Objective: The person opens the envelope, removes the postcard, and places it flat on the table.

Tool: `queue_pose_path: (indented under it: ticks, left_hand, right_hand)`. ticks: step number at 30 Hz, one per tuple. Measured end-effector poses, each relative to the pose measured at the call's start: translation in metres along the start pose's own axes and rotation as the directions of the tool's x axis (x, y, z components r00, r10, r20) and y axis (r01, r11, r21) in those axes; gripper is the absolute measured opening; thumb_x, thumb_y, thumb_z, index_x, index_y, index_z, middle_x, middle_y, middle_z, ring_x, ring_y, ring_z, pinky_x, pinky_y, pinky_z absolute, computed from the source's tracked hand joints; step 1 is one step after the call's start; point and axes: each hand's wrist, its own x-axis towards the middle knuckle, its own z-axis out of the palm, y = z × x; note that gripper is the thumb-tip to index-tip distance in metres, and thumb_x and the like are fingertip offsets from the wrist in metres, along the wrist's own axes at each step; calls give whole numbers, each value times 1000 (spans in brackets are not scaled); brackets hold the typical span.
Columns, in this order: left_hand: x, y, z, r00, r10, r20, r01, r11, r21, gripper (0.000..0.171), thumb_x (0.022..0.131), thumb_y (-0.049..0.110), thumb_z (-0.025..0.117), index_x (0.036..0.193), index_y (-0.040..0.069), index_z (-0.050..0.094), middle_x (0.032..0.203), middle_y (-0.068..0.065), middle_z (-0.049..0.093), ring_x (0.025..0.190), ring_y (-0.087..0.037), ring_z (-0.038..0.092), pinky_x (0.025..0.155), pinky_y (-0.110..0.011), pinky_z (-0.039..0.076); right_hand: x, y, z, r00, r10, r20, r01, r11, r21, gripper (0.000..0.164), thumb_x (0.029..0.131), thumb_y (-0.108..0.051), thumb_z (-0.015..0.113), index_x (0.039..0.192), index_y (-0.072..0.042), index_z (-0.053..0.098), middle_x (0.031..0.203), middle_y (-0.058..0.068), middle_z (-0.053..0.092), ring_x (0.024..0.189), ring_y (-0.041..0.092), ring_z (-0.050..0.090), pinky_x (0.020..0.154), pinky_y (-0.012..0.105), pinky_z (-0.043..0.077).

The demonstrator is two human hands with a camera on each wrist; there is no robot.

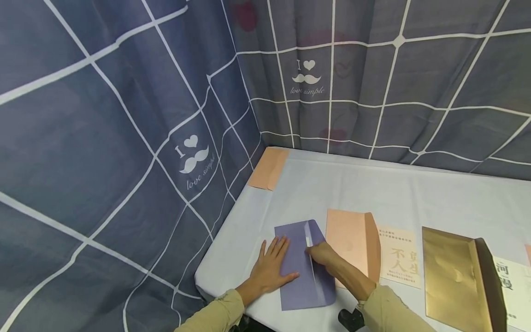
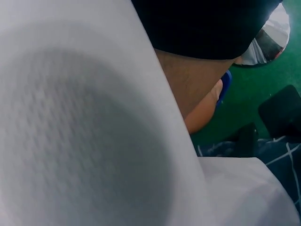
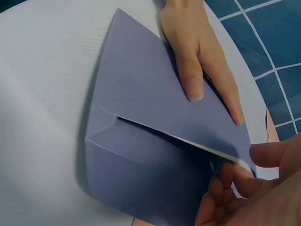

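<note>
A purple envelope [image 1: 298,272] lies on the white table with its flap side to the right. My left hand [image 1: 268,269] rests on its left part, fingers spread and straight, the thumb reaching across the paper. In the right wrist view the envelope's mouth gapes, with a pale strip [image 3: 214,150] along its upper edge. My right hand [image 3: 254,188] grips that edge at one end, thumb above and curled fingers below it, inside the mouth. The left wrist view shows only tablecloth [image 2: 155,188] and floor, no hand.
To the right lie a peach envelope [image 1: 346,240], a cream printed card [image 1: 399,258], a gold envelope [image 1: 450,272] and a white printed card [image 1: 514,295]. Another peach envelope [image 1: 268,168] lies at the far left corner. Grid-patterned curtains [image 1: 365,83] border the table.
</note>
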Motion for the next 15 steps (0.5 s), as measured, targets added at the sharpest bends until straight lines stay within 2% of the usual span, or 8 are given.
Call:
queue_pose_path:
  ticks: [3, 5, 7, 10, 13, 15]
  left_hand:
    - [0, 1, -1, 1000, -2, -6, 2, 1000, 7, 95, 88, 75, 33, 154, 10, 14, 158, -5, 17, 144, -24, 12, 111, -55, 12]
    - [0, 1, -2, 1000, -6, -3, 6, 1000, 5, 95, 87, 75, 34, 154, 10, 14, 158, -5, 16, 144, -24, 11, 111, -55, 12]
    - [0, 1, -3, 1000, -11, 5, 11, 1000, -4, 95, 87, 75, 33, 154, 10, 13, 158, -5, 15, 144, -24, 10, 111, -55, 11]
    - [0, 2, -3, 1000, -12, 2, 12, 1000, -10, 95, 88, 75, 32, 154, 9, 14, 158, -6, 15, 144, -24, 10, 111, -55, 11]
    - [0, 1, -3, 1000, -3, -21, 2, 1000, -12, 91, 90, 73, 31, 153, 9, 17, 157, -7, 17, 143, -25, 13, 110, -56, 13]
    - [0, 1, -4, 999, 9, -46, -10, 1000, -20, 88, 91, 70, 33, 152, 8, 21, 156, -8, 20, 143, -26, 16, 109, -57, 14]
  right_hand:
    - [-1, 2, 1, 999, -35, -33, 35, 999, -25, 37, 93, -13, 52, 106, 22, 54, 94, 26, 59, 93, 46, 60, 76, 60, 49]
    - [-2, 4, 0, 997, -50, -66, 48, 998, -31, 29, 93, -13, 53, 90, 15, 60, 81, 17, 58, 83, 36, 62, 70, 51, 51]
    - [-4, 7, -3, 994, -63, -88, 61, 998, -21, 27, 94, -13, 54, 81, 9, 61, 75, 11, 55, 77, 28, 59, 66, 44, 51]
    - [-4, 12, -10, 988, -69, -137, 69, 998, -1, 28, 96, -14, 51, 79, 6, 59, 70, 7, 52, 68, 21, 53, 60, 33, 46]
    - [-3, 17, -21, 975, -98, -198, 99, 995, -5, 29, 100, -15, 47, 94, 10, 60, 71, 8, 55, 63, 16, 51, 55, 27, 42]
    - [-2, 19, -32, 959, -117, -259, 118, 993, -13, 32, 101, -17, 44, 100, 11, 58, 69, 8, 56, 57, 13, 48, 49, 23, 37]
